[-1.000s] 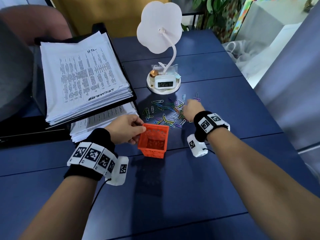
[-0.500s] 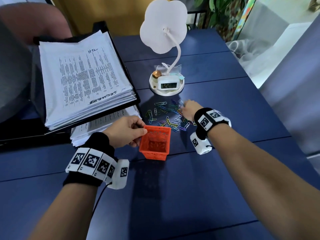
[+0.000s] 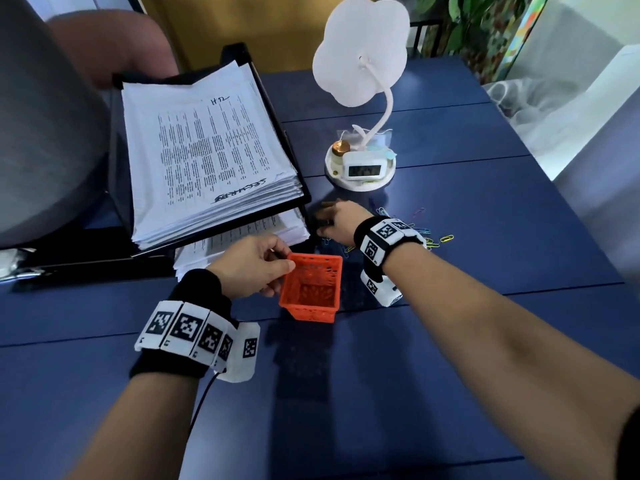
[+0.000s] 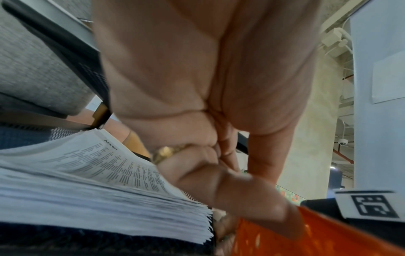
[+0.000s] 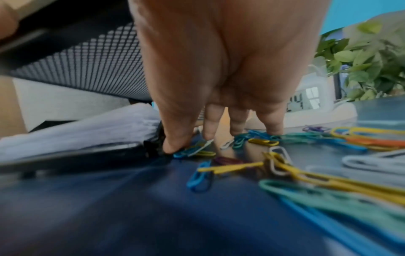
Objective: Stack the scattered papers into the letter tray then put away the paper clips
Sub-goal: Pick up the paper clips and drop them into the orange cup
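Head view: loose paper clips (image 3: 429,237) lie scattered flat on the blue table (image 3: 485,341), most of them hidden under and just behind the right wrist, a few showing to its right. The right hand (image 3: 341,221) rests on the near-left edge of that scatter, fingers spread and fairly straight, tips down on the clips; it grasps nothing yet. In the right wrist view the fingertips (image 5: 175,147) press on a blue clip beside the foot of the black letter tray (image 3: 277,140), and the bulk of the clips (image 5: 317,173) trails away to the right of the grip.

An orange basket (image 3: 310,289) stands upright, mouth open, just nearer the body than the right hand and slightly to its left. The left hand (image 3: 252,265) pinches the basket's left rim, thumb over the edge, as the left wrist view confirms (image 4: 252,199).

Judged from this layout, the clips need to be swept or lifted toward the body into the basket, and the right hand is the nearer one for it. Stacked papers (image 3: 207,150) already fill the tray beyond the left hand.
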The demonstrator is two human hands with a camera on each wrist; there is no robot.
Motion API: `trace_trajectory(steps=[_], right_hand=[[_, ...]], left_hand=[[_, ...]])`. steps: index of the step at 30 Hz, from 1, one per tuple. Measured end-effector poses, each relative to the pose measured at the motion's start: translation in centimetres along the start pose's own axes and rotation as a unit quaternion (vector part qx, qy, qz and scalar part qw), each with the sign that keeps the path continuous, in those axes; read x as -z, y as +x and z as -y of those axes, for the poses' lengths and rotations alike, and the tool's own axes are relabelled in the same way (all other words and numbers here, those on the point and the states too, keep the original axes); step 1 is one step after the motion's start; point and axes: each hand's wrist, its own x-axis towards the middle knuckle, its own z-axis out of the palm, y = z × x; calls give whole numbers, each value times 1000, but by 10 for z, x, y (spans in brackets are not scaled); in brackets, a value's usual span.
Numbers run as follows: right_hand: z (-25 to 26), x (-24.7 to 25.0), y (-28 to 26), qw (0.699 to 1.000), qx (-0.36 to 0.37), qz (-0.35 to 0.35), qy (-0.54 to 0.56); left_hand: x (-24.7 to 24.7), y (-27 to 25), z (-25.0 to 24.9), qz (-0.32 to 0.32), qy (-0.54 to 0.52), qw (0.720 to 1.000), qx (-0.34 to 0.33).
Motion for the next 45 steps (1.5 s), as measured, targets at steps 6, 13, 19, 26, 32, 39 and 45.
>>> trace_trajectory(steps=[6, 13, 19, 26, 32, 39, 45], right_hand=[[-4, 6, -6, 997, 52, 27, -58], [-42, 6, -32, 1000, -30, -1, -8], [-51, 8, -26, 982, -178, -62, -18], [-46, 4, -39, 985, -164, 42, -30], [-38, -9, -66, 989, -143, 35, -10], [-67, 3, -97, 959, -276, -38, 55], [-61, -11, -105, 975, -221, 9, -3]], left_hand=[[1, -1, 4, -9, -4, 1000, 7], [-5, -2, -6, 2, -12, 1000, -2], [-9, -1, -8, 8, -10, 1000, -10], [-10, 2, -7, 9, -3, 1000, -11], [-17, 3, -11, 6, 9, 1000, -17], [-20, -1, -15, 1, 11, 1000, -10], [-20, -4, -16, 21, 18, 1000, -3]])
